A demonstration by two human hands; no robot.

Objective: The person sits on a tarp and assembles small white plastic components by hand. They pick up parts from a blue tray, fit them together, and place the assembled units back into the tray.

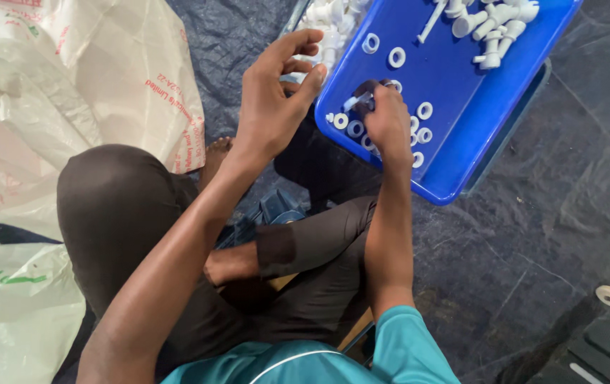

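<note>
A blue plastic tray [461,121] lies on the dark floor in front of me, with several white plastic rings [424,111] scattered in it and white pin-shaped parts [493,25] heaped at its far end. My right hand [384,121] reaches into the near corner of the tray, fingertips pinched on a small white part [357,102] among the rings. My left hand [275,96] hovers just left of the tray's edge, fingers curled loosely apart, holding nothing that I can see. More white parts [330,25] lie beyond that hand, outside the tray.
I sit cross-legged in dark trousers [116,213] on a dark sheet. Large pale woven sacks [70,92] lie at my left. A second bluish tray edge [511,128] shows under the blue one. A dark object [596,348] sits at lower right.
</note>
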